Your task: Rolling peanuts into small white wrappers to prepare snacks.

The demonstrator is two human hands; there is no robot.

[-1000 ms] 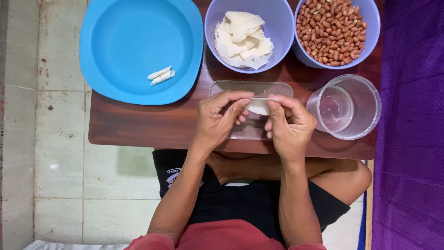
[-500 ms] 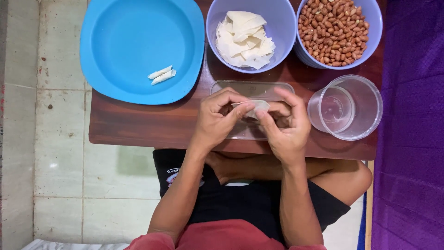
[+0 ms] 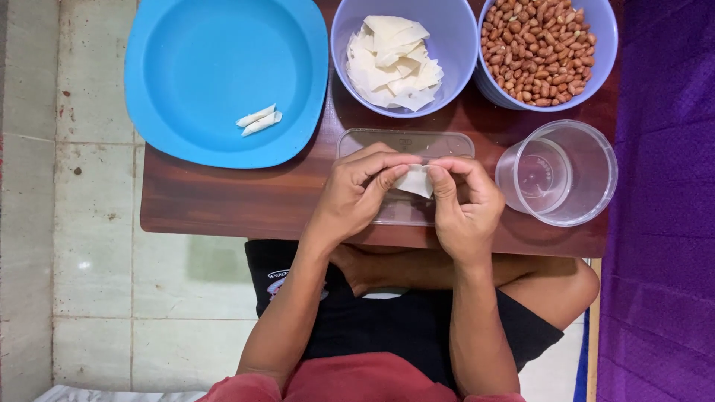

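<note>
Two bare hands meet over a clear rectangular plastic tray (image 3: 406,141) on the dark wooden table (image 3: 223,201): the left hand (image 3: 354,197) and right hand (image 3: 465,205) both pinch a small pale folded wrapper sheet (image 3: 415,180) between their fingertips. Beyond them, a lilac bowl (image 3: 350,71) holds stacked wrappers, another lilac bowl (image 3: 607,45) holds peanuts, a round blue plastic plate (image 3: 201,67) carries two small white rolls (image 3: 259,120), and a clear plastic cup (image 3: 588,175) stands just right.

No labels, signs or screens in view. Two packaging-type containers noted: a clear rectangular plastic tub (image 3: 406,141) at table centre, partly hidden behind the hands, and a clear round plastic tub (image 3: 566,175) just to its right, near the table's front edge.
</note>
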